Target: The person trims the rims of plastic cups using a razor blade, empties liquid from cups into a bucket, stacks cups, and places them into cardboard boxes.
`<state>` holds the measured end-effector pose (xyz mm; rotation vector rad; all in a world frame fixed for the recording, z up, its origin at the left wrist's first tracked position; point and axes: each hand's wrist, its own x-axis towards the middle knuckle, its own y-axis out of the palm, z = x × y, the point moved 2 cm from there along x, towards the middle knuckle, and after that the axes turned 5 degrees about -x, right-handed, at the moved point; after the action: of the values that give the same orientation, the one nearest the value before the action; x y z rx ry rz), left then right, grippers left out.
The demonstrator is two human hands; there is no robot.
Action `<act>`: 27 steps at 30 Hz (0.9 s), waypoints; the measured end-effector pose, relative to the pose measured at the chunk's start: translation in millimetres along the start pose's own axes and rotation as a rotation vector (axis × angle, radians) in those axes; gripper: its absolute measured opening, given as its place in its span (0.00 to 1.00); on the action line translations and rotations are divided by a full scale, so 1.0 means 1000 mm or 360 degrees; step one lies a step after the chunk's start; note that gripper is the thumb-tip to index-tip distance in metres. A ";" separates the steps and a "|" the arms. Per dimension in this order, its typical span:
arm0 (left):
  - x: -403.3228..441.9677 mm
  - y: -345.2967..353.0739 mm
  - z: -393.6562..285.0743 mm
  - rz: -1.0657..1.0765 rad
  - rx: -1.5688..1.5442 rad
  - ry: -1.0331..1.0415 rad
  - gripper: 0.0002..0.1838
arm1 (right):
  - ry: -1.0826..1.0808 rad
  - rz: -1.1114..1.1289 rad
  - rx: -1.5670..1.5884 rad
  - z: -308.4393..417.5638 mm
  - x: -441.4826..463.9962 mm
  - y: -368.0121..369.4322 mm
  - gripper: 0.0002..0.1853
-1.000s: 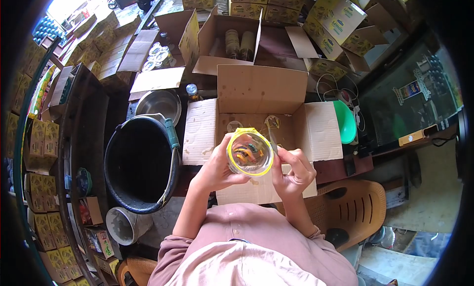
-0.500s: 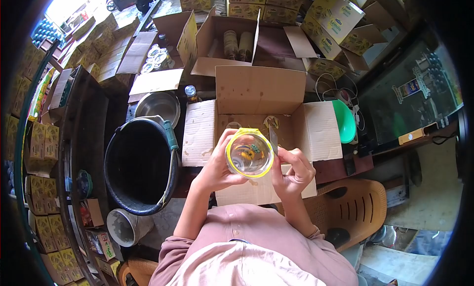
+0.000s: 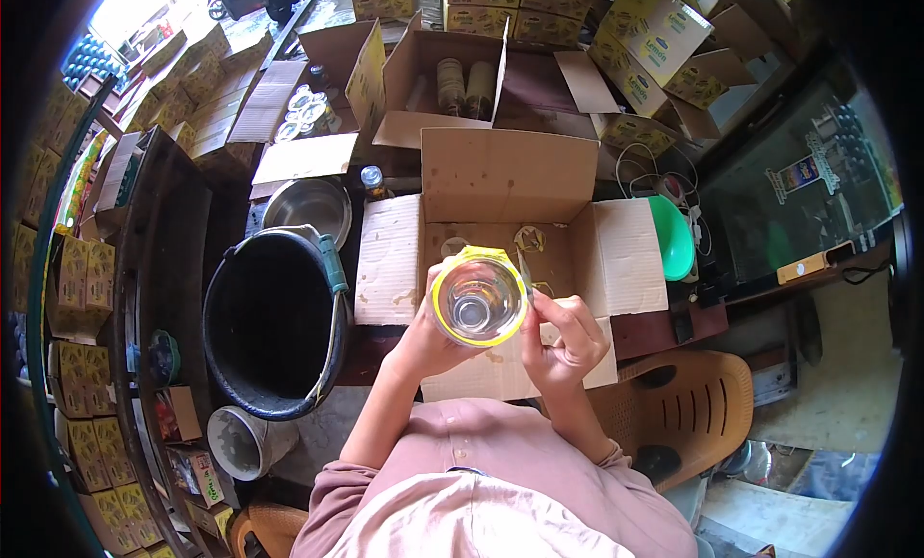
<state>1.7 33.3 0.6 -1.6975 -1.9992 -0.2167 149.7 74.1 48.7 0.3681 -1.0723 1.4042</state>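
My left hand (image 3: 420, 335) is wrapped round a clear cup (image 3: 474, 312) with a yellow rim and a yellow flap at its far edge. The cup's round mouth faces me, and its bottom shows through. At the cup's right side, my right hand (image 3: 566, 344) pinches a thin, narrow blade (image 3: 525, 272), which looks like a small knife; its handle is hidden by my fingers. The blade lies close along the rim, but whether it touches I cannot tell. Beneath both hands stands an open cardboard box (image 3: 510, 178) with yellow ring-like scraps (image 3: 529, 238) inside.
To the left are a big black bucket (image 3: 214, 317), a metal bowl (image 3: 279, 207) and a small jar (image 3: 372, 181). A green bowl (image 3: 671, 235) stands right of the box. Farther back, another open carton (image 3: 414, 62) holds stacked cups. An orange-brown chair (image 3: 707, 404) is at my right.
The cup has shifted slightly left and turned, so the coloured print seen through it no longer shows and its bottom does. My right hand has moved slightly left and down with the blade.
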 end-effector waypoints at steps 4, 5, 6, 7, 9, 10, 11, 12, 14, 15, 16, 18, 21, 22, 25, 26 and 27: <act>0.000 0.000 -0.001 0.0006 -0.0041 0.0003 0.42 | 0.0086 0.0031 0.0101 -0.001 0.003 -0.002 0.12; 0.000 0.000 -0.001 -0.0031 -0.0089 -0.0023 0.41 | 0.0130 0.0043 0.0152 -0.002 0.003 -0.002 0.12; 0.000 0.000 -0.001 -0.0025 -0.0078 -0.0013 0.41 | 0.0134 0.0050 0.0149 -0.001 0.002 -0.002 0.12; 0.000 -0.001 -0.001 -0.0018 -0.0068 -0.0002 0.41 | 0.0137 0.0058 0.0145 -0.002 0.000 -0.003 0.12; 0.001 -0.003 -0.001 0.0030 0.0002 0.0041 0.41 | 0.0139 0.0067 0.0130 -0.002 0.000 -0.003 0.12; 0.003 -0.004 -0.003 0.0073 0.0060 0.0072 0.42 | 0.0139 0.0070 0.0118 -0.003 0.000 -0.002 0.12; 0.003 -0.005 -0.005 0.0119 0.0117 0.0103 0.42 | 0.0143 0.0072 0.0104 -0.003 0.000 -0.003 0.12; 0.004 -0.004 -0.007 0.0134 0.0119 0.0098 0.42 | 0.0146 0.0076 0.0111 -0.003 0.001 -0.003 0.12; 0.004 -0.004 -0.009 0.0159 0.0130 0.0091 0.41 | 0.0148 0.0085 0.0130 -0.003 0.003 -0.003 0.13; 0.004 -0.004 -0.009 0.0165 0.0058 0.0060 0.41 | 0.0158 0.0091 0.0146 -0.003 0.004 -0.003 0.13; 0.003 -0.004 -0.007 0.0171 -0.0015 0.0029 0.41 | 0.0168 0.0097 0.0161 -0.003 0.004 -0.003 0.13; 0.004 -0.004 -0.008 0.0196 -0.0095 0.0031 0.41 | 0.0181 0.0108 0.0185 -0.003 0.005 -0.003 0.13; 0.005 -0.005 -0.007 0.0225 -0.0269 0.0037 0.40 | 0.0198 0.0121 0.0223 -0.003 0.004 -0.003 0.12; 0.003 -0.002 -0.002 0.0212 -0.0434 -0.0025 0.39 | 0.0209 0.0124 0.0241 -0.002 0.004 -0.003 0.12; 0.001 0.002 0.000 0.0163 -0.0700 -0.0166 0.38 | 0.0234 0.0114 0.0261 -0.001 0.004 -0.003 0.12; 0.001 0.002 0.000 0.0144 -0.0751 -0.0205 0.37 | 0.0242 0.0108 0.0262 -0.001 0.003 -0.003 0.12; 0.001 0.003 -0.001 0.0138 -0.0746 -0.0193 0.37 | 0.0236 0.0109 0.0248 -0.001 0.003 -0.003 0.12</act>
<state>4.2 34.4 1.1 -2.1206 -2.0683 -0.6047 152.7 75.8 51.5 0.3360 -0.8644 1.5561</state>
